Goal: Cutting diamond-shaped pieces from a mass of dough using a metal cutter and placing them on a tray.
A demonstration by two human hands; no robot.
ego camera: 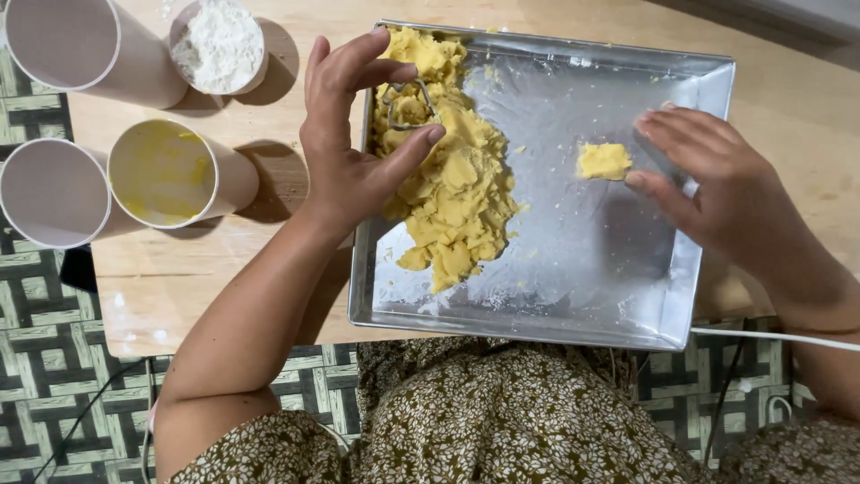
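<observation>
**Dough in the tray, cutter in our left hand**

We're looking straight down at a metal baking tray (573, 296) on the wooden counter (179, 287). A ragged heap of yellow dough (452, 188) runs along the tray's left side, from the far corner toward us. Our left hand (345, 148) is curled over that heap, thumb and fingers pinching a small metal cutter (408, 106) that sits on the dough. Over on the right, one small flattened piece of dough (604, 160) lies alone on the floured tray floor, and our right hand (717, 184) hovers just beside it, fingers loosely spread, holding nothing.

To the left of the tray stand four white cups. The far one (218, 45) holds white flour. The one nearest the tray (170, 175) is smeared yellow inside. The other two, at the far left corner (67, 40) and the left edge (54, 193), look empty.
</observation>
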